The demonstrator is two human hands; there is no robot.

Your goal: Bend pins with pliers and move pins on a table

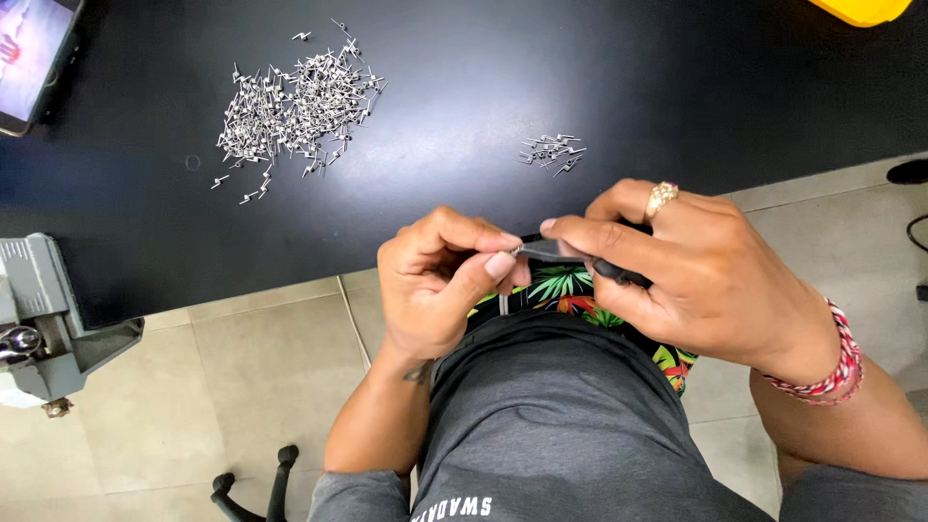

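My left hand [440,280] pinches a tiny metal piece [517,249] between thumb and fingertips, just off the front edge of the black table [464,87]. My right hand [686,266], with a gold ring and a red-and-white wrist band, grips a small dark tool [580,259] whose tip meets that piece. A large heap of small silver metal pins [290,101] lies on the table at the far left. A much smaller cluster of the same pins [553,152] lies just beyond my hands.
A grey bench vise [43,319] is clamped at the table's left front corner. A phone [34,53] with a lit screen lies at the top left. A yellow object [865,10] sits at the top right. Tiled floor and a chair base [256,483] are below.
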